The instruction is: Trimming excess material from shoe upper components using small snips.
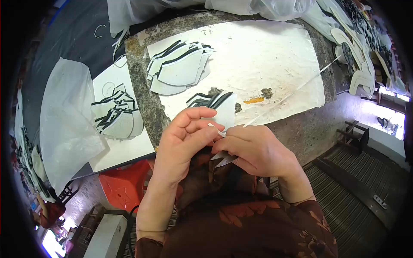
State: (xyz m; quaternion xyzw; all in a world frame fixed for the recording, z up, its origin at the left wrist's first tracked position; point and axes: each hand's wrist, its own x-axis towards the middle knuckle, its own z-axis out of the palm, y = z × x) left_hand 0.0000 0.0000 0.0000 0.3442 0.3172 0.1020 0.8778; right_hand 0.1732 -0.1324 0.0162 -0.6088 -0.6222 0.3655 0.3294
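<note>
A narrow white tape [289,96] runs taut from a reel [344,53] at the far right down to my hands. My left hand [178,144] pinches the tape's end between thumb and index finger, its other fingers loosely curled. Close beside it, my right hand [266,148] is closed on the tape too. Two pointed metal blades of scissors [223,159] stick out leftward from under the right palm, slightly apart; the handles are hidden. Just beyond my fingertips lie light, curved cut pieces [226,109] with black edging, partly covered by the left hand.
A stack of similar black-edged pieces [180,71] rests on the worn white sheet [275,56]. Another pile [120,122] lies on a white board at left, beside clear plastic [71,124]. A red stool [122,185] stands below the table; a person [49,213] is at far left.
</note>
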